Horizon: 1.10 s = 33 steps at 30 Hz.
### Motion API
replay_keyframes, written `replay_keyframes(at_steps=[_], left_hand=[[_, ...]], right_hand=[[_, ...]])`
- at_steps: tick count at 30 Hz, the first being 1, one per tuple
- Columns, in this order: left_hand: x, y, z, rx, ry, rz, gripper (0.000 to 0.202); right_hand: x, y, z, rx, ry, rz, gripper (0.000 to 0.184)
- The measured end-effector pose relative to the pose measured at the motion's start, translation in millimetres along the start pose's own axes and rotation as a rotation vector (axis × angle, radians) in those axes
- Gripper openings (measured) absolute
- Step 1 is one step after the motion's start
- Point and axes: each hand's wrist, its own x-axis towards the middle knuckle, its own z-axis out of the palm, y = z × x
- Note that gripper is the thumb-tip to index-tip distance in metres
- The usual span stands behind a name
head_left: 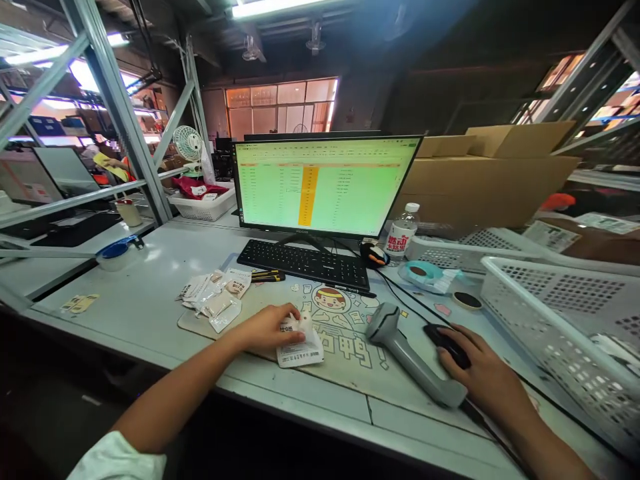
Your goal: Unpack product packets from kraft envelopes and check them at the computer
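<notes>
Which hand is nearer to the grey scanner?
Right. The right hand, on the black mouse, is close beside the near end of the grey scanner; contact is unclear. The left hand, on a white packet, is farther off, left of its far end.

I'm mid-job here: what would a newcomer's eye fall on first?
Probably the bright monitor, standing behind the keyboard. Next, the white packet held in the left hand, with more packets piled farther left on the desk. Then the grey scanner, lying between that hand and the right hand, which is on the mouse.
</notes>
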Motion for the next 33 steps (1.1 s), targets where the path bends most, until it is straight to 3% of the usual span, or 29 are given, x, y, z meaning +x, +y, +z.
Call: replay_keyframes(at_steps=[6, 11, 19, 25, 33], left_hand=[[28.7, -11.6, 18.4, 0.018, -0.022, 0.115, 0.037], [24.9, -19.1, 23.7, -0.054, 0.048, 0.124, 0.035], [26.2, -23.5, 26.2, -0.065, 0.03, 0.074, 0.046], [26.4, -22.3, 27.9, -0.035, 0.033, 0.095, 0.044], [28.7, -21.4, 28.0, -0.029, 0.002, 0.083, 0.043]], right_hand=[[-0.9, -5.2, -1.6, 0.003, 0.016, -0.006, 0.057], [-8.2, -18.3, -5.7, 0.023, 0.048, -0.016, 0.051], [-10.6, -27.9, -10.1, -0.008, 0.016, -0.034, 0.051], [-14.4, -32.2, -13.1, 0.06, 0.039, -0.092, 0.048], [-14.3, -38.7, -14.7, 0.027, -0.002, -0.045, 0.055]])
